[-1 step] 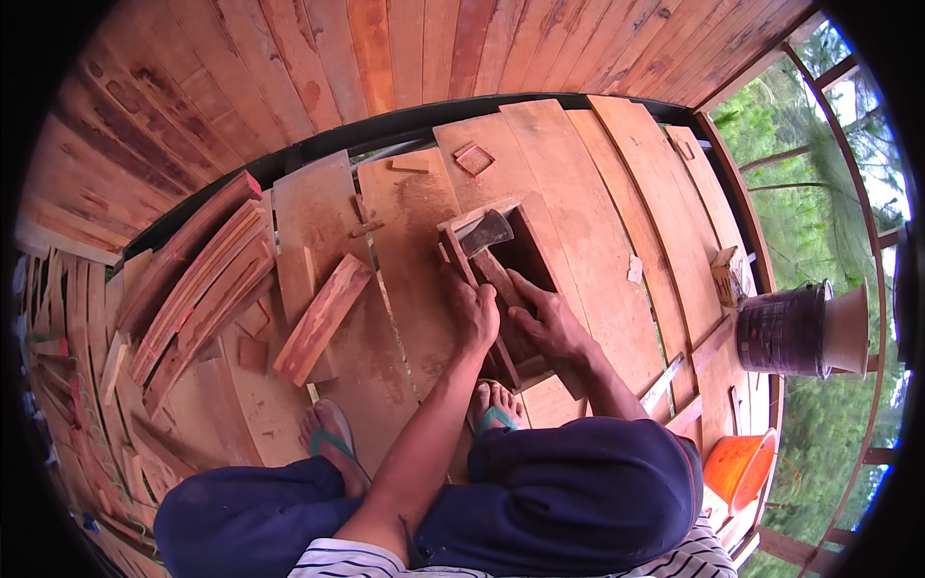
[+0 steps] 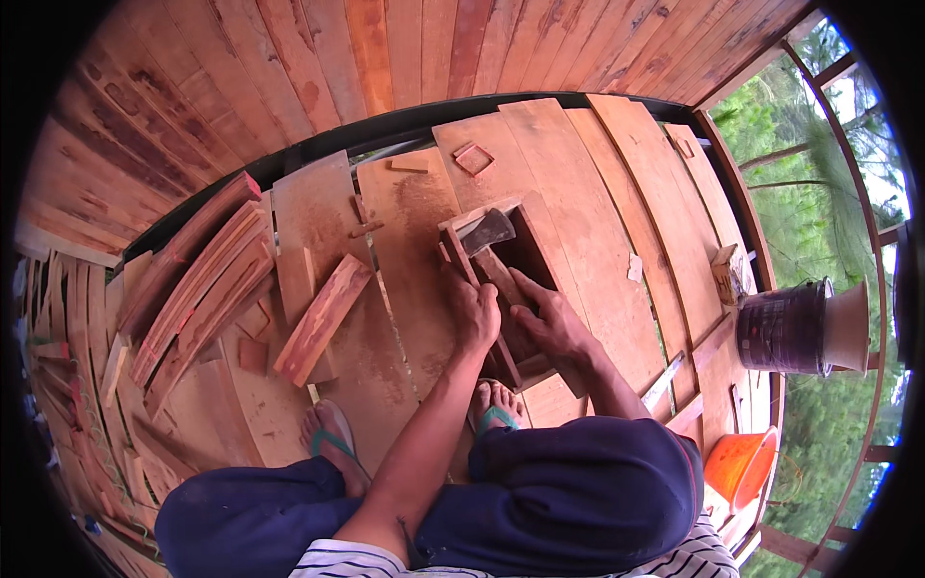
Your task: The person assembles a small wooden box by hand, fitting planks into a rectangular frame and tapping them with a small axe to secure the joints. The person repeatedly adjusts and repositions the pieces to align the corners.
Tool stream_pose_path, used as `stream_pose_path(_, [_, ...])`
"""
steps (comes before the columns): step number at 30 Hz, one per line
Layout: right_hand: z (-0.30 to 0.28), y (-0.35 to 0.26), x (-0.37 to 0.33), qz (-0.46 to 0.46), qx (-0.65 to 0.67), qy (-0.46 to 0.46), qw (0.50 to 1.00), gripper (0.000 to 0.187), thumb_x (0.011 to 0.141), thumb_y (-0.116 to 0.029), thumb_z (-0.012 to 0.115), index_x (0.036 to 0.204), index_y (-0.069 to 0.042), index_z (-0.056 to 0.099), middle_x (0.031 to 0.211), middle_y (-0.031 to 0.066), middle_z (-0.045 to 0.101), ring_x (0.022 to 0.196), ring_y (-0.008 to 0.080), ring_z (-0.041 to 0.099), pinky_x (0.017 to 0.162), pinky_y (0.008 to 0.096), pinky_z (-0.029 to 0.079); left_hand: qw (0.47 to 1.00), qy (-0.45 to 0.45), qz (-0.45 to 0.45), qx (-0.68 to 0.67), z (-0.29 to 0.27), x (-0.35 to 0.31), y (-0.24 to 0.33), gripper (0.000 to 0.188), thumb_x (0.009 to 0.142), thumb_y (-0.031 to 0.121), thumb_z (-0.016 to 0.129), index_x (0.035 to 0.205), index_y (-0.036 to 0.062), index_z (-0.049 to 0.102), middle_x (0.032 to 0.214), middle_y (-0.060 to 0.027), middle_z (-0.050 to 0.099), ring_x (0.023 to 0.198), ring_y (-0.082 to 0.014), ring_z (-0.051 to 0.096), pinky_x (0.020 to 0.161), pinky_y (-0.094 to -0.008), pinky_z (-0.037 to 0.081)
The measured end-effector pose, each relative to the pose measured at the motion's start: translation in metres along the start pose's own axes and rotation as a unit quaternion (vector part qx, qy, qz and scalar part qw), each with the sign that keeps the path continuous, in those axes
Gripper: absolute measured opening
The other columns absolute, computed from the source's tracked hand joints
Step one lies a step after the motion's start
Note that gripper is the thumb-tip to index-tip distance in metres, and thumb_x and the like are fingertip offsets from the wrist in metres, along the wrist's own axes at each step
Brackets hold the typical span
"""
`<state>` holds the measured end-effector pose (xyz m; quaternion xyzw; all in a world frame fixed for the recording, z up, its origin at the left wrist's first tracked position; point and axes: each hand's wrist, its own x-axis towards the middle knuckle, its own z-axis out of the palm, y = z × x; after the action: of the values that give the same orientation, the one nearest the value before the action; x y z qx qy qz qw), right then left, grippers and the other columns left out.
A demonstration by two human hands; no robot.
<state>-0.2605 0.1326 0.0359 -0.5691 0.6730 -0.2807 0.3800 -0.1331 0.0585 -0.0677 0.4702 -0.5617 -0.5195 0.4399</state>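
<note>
An open-topped wooden box (image 2: 532, 214) stands on the plank floor in front of me, just beyond my right foot. Over its opening lies a hatchet (image 2: 488, 232), its dark metal head at the far end and its wooden handle running back towards me. My left hand (image 2: 476, 313) is closed at the box's left wall, with its fingertips partly hidden. My right hand (image 2: 554, 323) is closed around the hatchet handle from the right side. Shadow hides the inside of the box.
Stacked boards (image 2: 198, 289) lie at the left, with a short wooden block (image 2: 323, 318) nearer the box. A small wooden frame (image 2: 473, 159) lies beyond it. On the right are a dark bucket (image 2: 785, 329) and an orange bucket (image 2: 737, 472). Narrow gaps run between floor planks.
</note>
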Motion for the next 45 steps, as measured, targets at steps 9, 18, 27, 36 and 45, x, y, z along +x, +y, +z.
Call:
stream_pose_path(9, [-0.009, 0.002, 0.004, 0.002, 0.025, 0.027, 0.999, 0.066, 0.097, -0.020, 0.063, 0.154, 0.002, 0.038, 0.137, 0.0297, 0.061, 0.130, 0.0374, 0.060, 0.107, 0.0406, 0.046, 0.999, -0.029, 0.003, -0.017, 0.001, 0.008, 0.008, 0.063, 0.081, 0.009, 0.049, 0.138, -0.0123, 0.035, 0.123, -0.0363, 0.049, 0.116, -0.0498, 0.052, 0.104, -0.0509, 0.041])
stream_pose_path(18, [-0.002, 0.005, 0.001, 0.022, 0.030, 0.081, 0.996, 0.067, 0.097, -0.019, 0.064, 0.155, 0.000, 0.038, 0.130, 0.0300, 0.064, 0.122, 0.0370, 0.064, 0.102, 0.0412, 0.049, 0.999, -0.007, 0.024, -0.027, 0.007, 0.009, 0.008, 0.063, 0.081, 0.008, 0.049, 0.138, -0.0135, 0.035, 0.127, -0.0345, 0.049, 0.120, -0.0481, 0.051, 0.108, -0.0497, 0.038])
stream_pose_path(27, [-0.002, 0.007, -0.005, -0.032, -0.036, 0.099, 0.994, 0.065, 0.096, -0.017, 0.063, 0.155, -0.001, 0.039, 0.121, 0.0313, 0.067, 0.110, 0.0421, 0.068, 0.093, 0.0443, 0.053, 0.999, -0.030, -0.006, -0.027, 0.010, 0.007, 0.009, 0.060, 0.083, 0.009, 0.049, 0.138, -0.0116, 0.036, 0.127, -0.0347, 0.049, 0.118, -0.0475, 0.052, 0.106, -0.0501, 0.040])
stream_pose_path(36, [-0.010, -0.030, 0.001, -0.087, -0.115, 0.169, 0.975, 0.067, 0.093, -0.004, 0.064, 0.156, -0.004, 0.040, 0.122, 0.0277, 0.065, 0.111, 0.0442, 0.066, 0.091, 0.0428, 0.055, 0.998, -0.002, -0.003, -0.066, 0.011, 0.006, 0.000, 0.070, 0.084, 0.010, 0.050, 0.145, -0.0151, 0.029, 0.134, -0.0372, 0.047, 0.126, -0.0494, 0.050, 0.111, -0.0486, 0.037])
stream_pose_path(45, [-0.011, -0.020, 0.004, -0.088, -0.147, 0.108, 0.979, 0.068, 0.095, -0.011, 0.062, 0.158, -0.015, 0.038, 0.104, 0.0215, 0.061, 0.095, 0.0436, 0.065, 0.082, 0.0485, 0.053, 0.997, 0.000, -0.010, -0.072, 0.009, 0.006, 0.010, 0.058, 0.082, 0.006, 0.051, 0.135, -0.0101, 0.039, 0.124, -0.0321, 0.053, 0.116, -0.0450, 0.056, 0.103, -0.0488, 0.043])
